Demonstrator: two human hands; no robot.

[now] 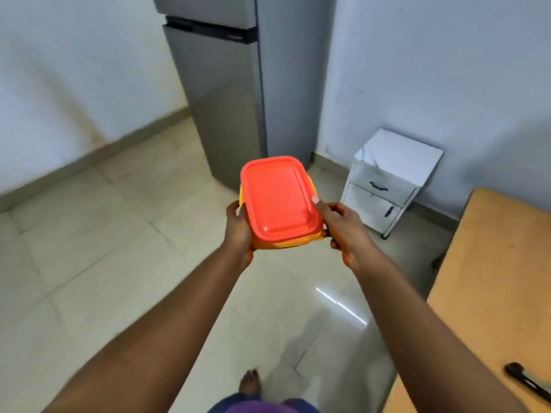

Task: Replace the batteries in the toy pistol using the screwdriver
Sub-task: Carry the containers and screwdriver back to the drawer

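Screwdriver, or something like it: a dark tool lies on the desk at the far right edge, too blurred to name for sure, and no toy pistol shows. Out front, both hands carry a yellow box with a red lid above the tiled floor. Left hand has its grip curled on the box's left side; right hand clasps the right side, thumb on the lid. Beyond stand a grey fridge and a white drawer cabinet.
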